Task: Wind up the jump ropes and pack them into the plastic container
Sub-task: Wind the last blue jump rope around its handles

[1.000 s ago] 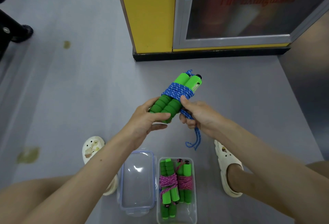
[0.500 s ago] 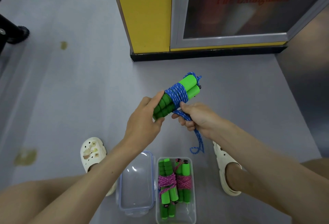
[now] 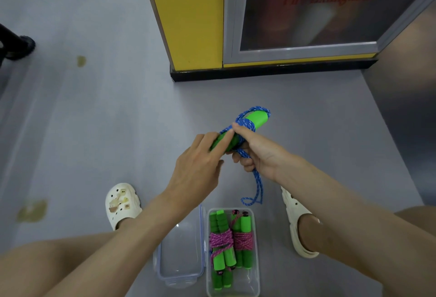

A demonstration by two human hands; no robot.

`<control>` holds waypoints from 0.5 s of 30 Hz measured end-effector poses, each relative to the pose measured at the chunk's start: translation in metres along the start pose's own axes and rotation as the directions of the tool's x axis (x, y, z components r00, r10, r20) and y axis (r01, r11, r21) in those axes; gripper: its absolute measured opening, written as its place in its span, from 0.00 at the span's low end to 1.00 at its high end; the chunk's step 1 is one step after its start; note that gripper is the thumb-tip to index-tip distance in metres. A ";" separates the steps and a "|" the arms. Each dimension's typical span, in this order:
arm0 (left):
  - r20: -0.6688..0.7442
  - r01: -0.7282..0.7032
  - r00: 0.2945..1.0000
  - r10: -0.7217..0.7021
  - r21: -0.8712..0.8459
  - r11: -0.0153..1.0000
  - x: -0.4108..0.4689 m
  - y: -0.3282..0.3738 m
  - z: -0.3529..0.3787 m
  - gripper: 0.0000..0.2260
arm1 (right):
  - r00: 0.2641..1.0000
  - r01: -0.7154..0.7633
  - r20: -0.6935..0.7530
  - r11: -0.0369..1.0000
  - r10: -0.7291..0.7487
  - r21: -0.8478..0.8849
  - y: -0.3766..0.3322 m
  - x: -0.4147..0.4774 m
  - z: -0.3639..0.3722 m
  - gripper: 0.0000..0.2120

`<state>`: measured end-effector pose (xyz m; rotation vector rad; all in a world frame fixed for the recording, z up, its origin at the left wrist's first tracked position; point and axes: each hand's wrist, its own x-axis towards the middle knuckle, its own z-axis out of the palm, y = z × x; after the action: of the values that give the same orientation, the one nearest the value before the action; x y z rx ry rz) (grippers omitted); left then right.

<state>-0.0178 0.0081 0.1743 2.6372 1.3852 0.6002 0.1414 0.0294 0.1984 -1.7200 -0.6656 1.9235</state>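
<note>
Green foam handles (image 3: 258, 119) of the jump rope lie side by side in the air in front of me, and the blue rope (image 3: 245, 123) is wound around them in several turns near their far end. My right hand (image 3: 259, 155) grips this bundle from the side. Its thumb presses on top of the turns and its other fingers are curled under the handles and around the cord, I think so that the winding cannot become loose. From this hand the loose tail (image 3: 257, 183) hangs down in a short loop and ends above the container without touching it. I judge this to be the last part, not yet wound or tucked in. My left hand (image 3: 198, 164) is spread, its fingers nearly straight, and the index finger lies along the near part of the handles, probably to keep the two pressed together. Below, between my feet, the plastic container (image 3: 246, 282) stands open on the floor (image 3: 94, 131). Two bundles with pink rope (image 3: 231, 240) lie in it side by side, so the space for a third one looks narrow. The lid (image 3: 180, 254) lies just beside the container at its left, out of the way for packing.
</note>
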 end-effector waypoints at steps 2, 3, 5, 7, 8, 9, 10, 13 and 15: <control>0.089 0.179 0.983 -0.161 -0.254 0.951 0.000 0.004 -0.005 0.33 | 1.000 0.016 -0.007 1.000 -0.016 0.014 -0.001 0.001 -0.002 0.21; 0.171 0.323 0.946 -0.276 -0.410 0.853 0.002 0.006 -0.010 0.32 | 1.000 0.026 0.002 1.000 -0.026 0.012 -0.001 0.001 -0.002 0.20; 0.297 0.540 0.837 -0.460 -0.587 0.604 0.009 0.004 -0.016 0.28 | 0.998 0.049 0.038 0.999 -0.049 -0.005 0.001 0.000 -0.002 0.18; 0.435 0.675 0.718 -0.543 -0.623 0.394 0.015 -0.002 -0.020 0.25 | 0.993 0.068 0.098 0.997 -0.066 -0.020 0.003 -0.002 -0.002 0.17; 0.538 0.731 0.655 -0.531 -0.630 0.263 0.016 -0.004 -0.022 0.25 | 0.988 0.074 0.134 0.997 -0.071 -0.025 0.004 -0.002 -0.001 0.16; 0.650 0.777 0.588 -0.482 -0.620 0.112 0.017 -0.005 -0.025 0.25 | 0.982 0.079 0.172 0.997 -0.073 -0.026 0.004 -0.003 -0.001 0.16; 0.740 0.803 0.534 -0.408 -0.595 -0.029 0.016 -0.005 -0.026 0.25 | 0.975 0.084 0.207 0.996 -0.076 -0.027 0.004 -0.004 -0.001 0.16; 0.831 0.798 0.493 -0.260 -0.550 -0.244 0.015 -0.006 -0.032 0.24 | 0.954 0.101 0.289 0.994 -0.084 -0.042 0.002 -0.006 -0.003 0.18; 0.824 0.794 0.505 -0.258 -0.560 -0.235 0.016 -0.008 -0.033 0.23 | 0.944 0.113 0.319 0.990 -0.081 -0.081 0.000 -0.007 -0.004 0.18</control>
<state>-0.0285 0.0228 0.2076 0.6653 1.1254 0.4414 0.1460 0.0248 0.2037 -1.4152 -0.9576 2.1469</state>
